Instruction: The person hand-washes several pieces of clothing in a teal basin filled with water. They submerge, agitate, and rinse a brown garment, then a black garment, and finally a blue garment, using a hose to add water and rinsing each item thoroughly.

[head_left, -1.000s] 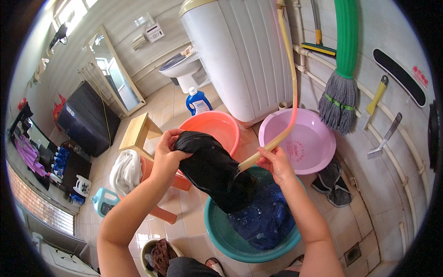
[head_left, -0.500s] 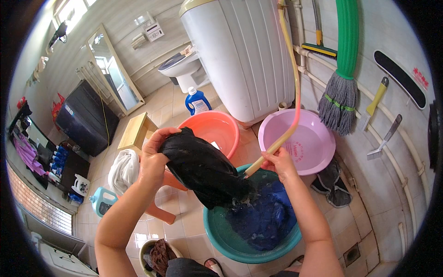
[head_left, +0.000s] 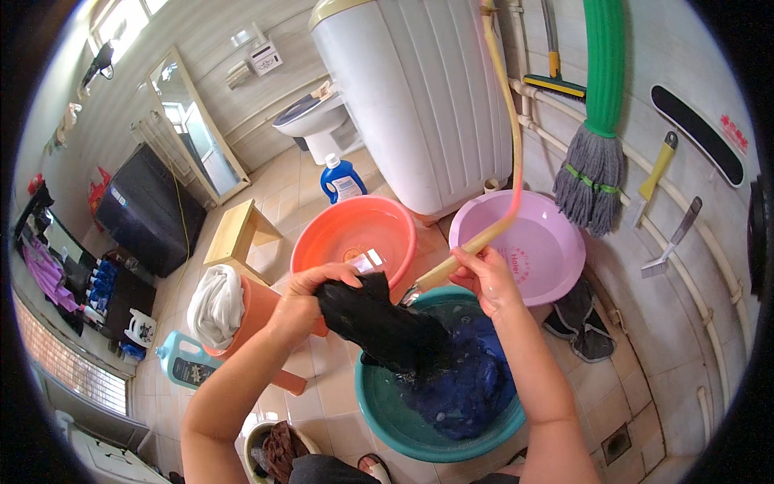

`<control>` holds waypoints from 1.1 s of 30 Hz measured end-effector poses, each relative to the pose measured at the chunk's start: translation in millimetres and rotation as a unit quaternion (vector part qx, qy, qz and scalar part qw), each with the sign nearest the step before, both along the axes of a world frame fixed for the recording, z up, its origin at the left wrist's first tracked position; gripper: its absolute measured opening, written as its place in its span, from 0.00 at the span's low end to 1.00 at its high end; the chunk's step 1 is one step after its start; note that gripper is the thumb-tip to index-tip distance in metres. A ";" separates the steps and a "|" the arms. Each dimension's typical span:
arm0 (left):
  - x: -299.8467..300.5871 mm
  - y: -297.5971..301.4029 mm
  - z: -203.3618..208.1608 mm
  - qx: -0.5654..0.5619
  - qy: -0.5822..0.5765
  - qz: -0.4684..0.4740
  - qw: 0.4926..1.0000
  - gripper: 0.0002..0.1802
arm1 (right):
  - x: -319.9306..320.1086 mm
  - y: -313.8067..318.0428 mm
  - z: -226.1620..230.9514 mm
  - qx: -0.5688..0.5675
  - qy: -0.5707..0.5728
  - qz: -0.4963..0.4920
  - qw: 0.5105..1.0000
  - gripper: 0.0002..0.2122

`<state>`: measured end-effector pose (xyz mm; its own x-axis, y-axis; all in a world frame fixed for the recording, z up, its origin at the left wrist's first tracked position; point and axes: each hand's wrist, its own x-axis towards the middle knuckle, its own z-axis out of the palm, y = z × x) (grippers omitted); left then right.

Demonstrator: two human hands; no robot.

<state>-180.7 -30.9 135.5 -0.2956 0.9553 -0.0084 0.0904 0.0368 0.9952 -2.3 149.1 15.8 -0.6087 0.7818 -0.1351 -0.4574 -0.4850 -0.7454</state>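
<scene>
My left hand (head_left: 305, 305) grips one end of a wet black garment (head_left: 383, 327), whose lower part hangs into the teal basin (head_left: 379, 427). In my right hand (head_left: 484, 277) is a cream-coloured hose (head_left: 451, 264), pinched near its end. Water runs from the hose's mouth onto the black cloth. Below, a dark blue garment (head_left: 463, 395) lies soaking in the basin's water, with bubbles around it. Where the black cloth meets the water, its edge is hard to make out.
Behind the teal basin stand an orange basin (head_left: 407, 218) with water and a pink basin (head_left: 576, 250). A white washing machine (head_left: 411, 97) rises beyond. At left are a wooden stool (head_left: 230, 230), an orange stool (head_left: 250, 315) bearing white cloth (head_left: 216, 302), and a detergent bottle (head_left: 184, 359).
My left hand has moved right and down, lowering the black garment toward the basin. The hose end has shifted slightly left and up, and water now streams from it onto the cloth.
</scene>
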 end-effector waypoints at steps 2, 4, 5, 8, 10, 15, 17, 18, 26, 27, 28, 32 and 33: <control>-2.4 2.4 -16.5 -0.073 0.041 0.004 0.997 0.23 | 0.6 -5.1 10.6 -0.006 0.023 0.019 1.000 0.10; 5.1 8.0 -27.2 -0.052 -0.004 -0.050 0.997 0.24 | -0.4 -13.0 19.1 0.004 0.032 0.032 0.999 0.10; 8.5 10.4 -31.7 -0.042 -0.025 -0.077 0.996 0.25 | -1.2 -15.8 22.5 0.007 0.029 0.030 0.999 0.10; 9.7 14.1 -48.3 -0.040 -0.013 -0.087 0.995 0.25 | -3.3 -18.1 24.3 0.011 0.026 0.021 0.999 0.09; 6.5 14.1 -57.1 -0.043 -0.038 -0.089 0.994 0.25 | -4.1 -14.6 18.6 0.008 0.034 0.013 0.999 0.09; 10.1 15.4 -64.7 -0.036 -0.006 -0.077 0.996 0.26 | -3.0 -13.3 19.2 0.008 0.032 0.022 0.999 0.09; 11.9 15.2 -62.6 -0.028 -0.015 -0.062 0.998 0.26 | -3.0 -12.7 16.1 0.009 0.033 0.037 0.999 0.09; 10.0 14.3 -61.0 -0.021 -0.017 -0.051 0.998 0.27 | -2.7 -11.3 13.6 0.001 0.034 0.042 0.999 0.10; -10.9 4.9 -28.6 0.056 -0.056 0.125 0.989 0.33 | 5.2 -6.9 1.9 -0.008 -0.031 0.093 0.995 0.11; -10.6 4.4 -21.3 0.053 -0.051 0.156 0.985 0.33 | 3.6 -7.7 -1.8 -0.008 -0.039 0.094 0.995 0.11; -10.5 3.5 -16.1 0.071 -0.061 0.161 0.982 0.33 | 1.7 -8.1 -5.7 -0.008 -0.047 0.094 0.994 0.11; -8.0 1.4 6.1 0.093 -0.089 0.198 0.972 0.33 | -4.8 -2.6 -26.1 -0.016 -0.051 0.084 0.995 0.12; -6.5 1.6 12.7 0.100 -0.085 0.199 0.971 0.33 | -5.4 -0.4 -31.2 -0.015 -0.059 0.073 0.995 0.12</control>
<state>-187.2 -29.2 148.2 -0.6529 0.7528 0.0844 -0.0584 -0.1611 0.9852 -7.7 148.7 -15.4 -0.6946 0.6800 -0.2346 -0.2908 -0.5637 -0.7731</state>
